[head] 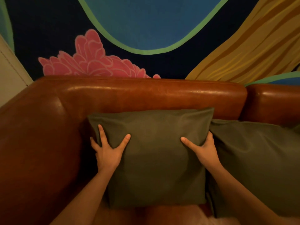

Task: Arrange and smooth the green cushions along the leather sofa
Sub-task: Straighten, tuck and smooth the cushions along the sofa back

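Two green cushions and two hands show against the brown leather sofa [146, 93]. The near cushion [155, 156] leans on the sofa's backrest, close to its left armrest; the second cushion [259, 159] lies just to its right, touching it. The left hand [108, 153] grips the near cushion's left edge, thumb spread wide across the front, one finger straight, the others tucked behind. The right hand [204, 151] grips the right edge, thumb stretched over the front, fingers curled round into the gap between the cushions.
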